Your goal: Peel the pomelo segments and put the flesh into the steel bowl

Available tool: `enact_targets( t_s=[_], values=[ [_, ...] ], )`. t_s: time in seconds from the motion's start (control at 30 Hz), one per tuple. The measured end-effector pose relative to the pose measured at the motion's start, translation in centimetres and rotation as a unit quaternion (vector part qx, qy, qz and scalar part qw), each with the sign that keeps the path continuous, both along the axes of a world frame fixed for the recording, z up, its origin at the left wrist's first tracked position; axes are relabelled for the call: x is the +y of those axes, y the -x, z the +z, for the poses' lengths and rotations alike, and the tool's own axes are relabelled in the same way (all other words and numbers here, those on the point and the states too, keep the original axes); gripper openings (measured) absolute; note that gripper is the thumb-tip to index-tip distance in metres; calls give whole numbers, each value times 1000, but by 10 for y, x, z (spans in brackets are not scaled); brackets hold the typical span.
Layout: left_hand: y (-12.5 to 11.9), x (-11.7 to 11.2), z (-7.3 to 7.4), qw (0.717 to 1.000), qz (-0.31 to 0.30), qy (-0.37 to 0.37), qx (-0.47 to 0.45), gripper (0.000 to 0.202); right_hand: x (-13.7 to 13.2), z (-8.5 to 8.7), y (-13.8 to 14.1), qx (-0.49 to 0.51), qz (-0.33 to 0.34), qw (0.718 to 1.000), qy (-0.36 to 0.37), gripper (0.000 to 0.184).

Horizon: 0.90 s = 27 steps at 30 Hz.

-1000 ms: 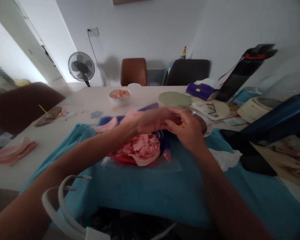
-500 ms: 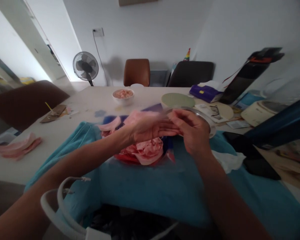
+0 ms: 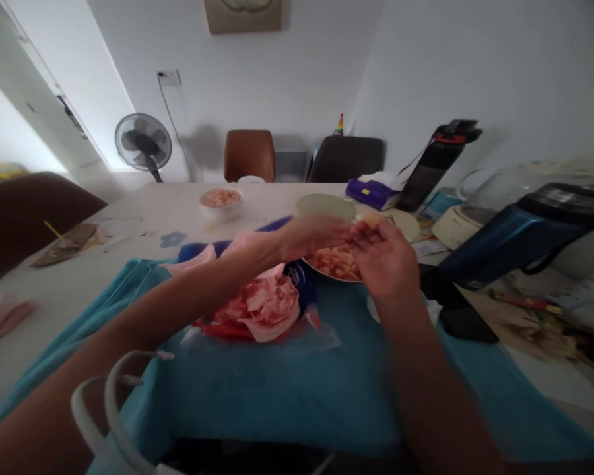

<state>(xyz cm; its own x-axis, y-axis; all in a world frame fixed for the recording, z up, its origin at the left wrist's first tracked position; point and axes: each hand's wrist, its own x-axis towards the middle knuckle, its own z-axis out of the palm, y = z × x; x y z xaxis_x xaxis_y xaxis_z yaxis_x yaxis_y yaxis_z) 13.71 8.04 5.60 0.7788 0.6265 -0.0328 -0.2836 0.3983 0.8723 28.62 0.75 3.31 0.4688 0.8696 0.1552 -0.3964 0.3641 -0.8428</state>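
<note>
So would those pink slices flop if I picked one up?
Probably floppy: the pink slices lie thin, folded and crumpled in a pile. Likely light too. Maybe easy to tear, since the edges look ragged.

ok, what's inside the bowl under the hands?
Orange-pink chopped pieces show in the near part of the bowl. The left hand and right hand cover its far side and right rim, so what lies there cannot be seen.
</note>
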Motion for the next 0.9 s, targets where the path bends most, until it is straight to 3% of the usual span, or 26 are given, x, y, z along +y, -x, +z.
enact_targets(
  t_s=[0.13,0.33,0.57,0.73,0.9],
  values=[
    [2,3,-3,997,-43,42,-38,46,1,-2,-11,-35,2,999,-2,20],
    [7,-10,6,999,-16,44,-24,58,-2,2,-8,-10,-11,1000,-11,15],
    [10,-16,7,999,-4,29,-33,46,-6,7,-5,37,-23,999,-3,12],
    [17,-16,4,999,-2,-37,-27,30,-7,7,-5,-5,-9,1000,-1,14],
    [55,-34,22,990,-3,-143,19,18,-6,6,-5,-22,-1,1000,-18,14]
  ],
)
